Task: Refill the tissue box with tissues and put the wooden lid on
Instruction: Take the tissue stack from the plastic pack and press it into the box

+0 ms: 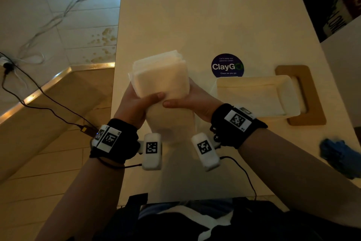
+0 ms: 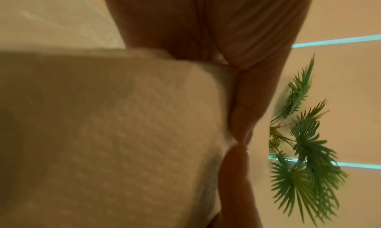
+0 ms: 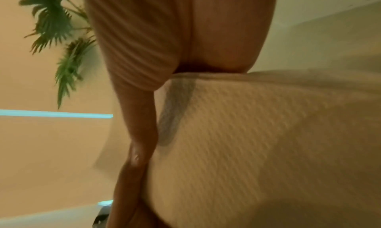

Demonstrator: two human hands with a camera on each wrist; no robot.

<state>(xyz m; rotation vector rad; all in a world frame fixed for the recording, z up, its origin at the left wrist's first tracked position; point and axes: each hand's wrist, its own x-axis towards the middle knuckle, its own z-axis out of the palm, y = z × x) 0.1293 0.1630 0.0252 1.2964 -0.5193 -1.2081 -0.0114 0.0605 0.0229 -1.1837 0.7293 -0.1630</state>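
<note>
Both my left hand (image 1: 136,102) and right hand (image 1: 192,100) clasped the tissue stack (image 1: 162,76) from either side, thumbs pressed across its front, holding it square above the table (image 1: 214,22) beside the open tissue box (image 1: 257,96), whose wooden lid (image 1: 310,96) lay underneath.

Both wrist views are blurred; the tissue stack (image 1: 162,76) hides each hand's fingers.

A round dark-blue sticker (image 1: 227,65) on the cream tabletop (image 1: 195,25), just beyond and right of the gripping hands, reads "Let's keep our pantries clean", "ClayGo", "Clean as you go". Lettering at the far right edge is partly cut off and unreadable.
</note>
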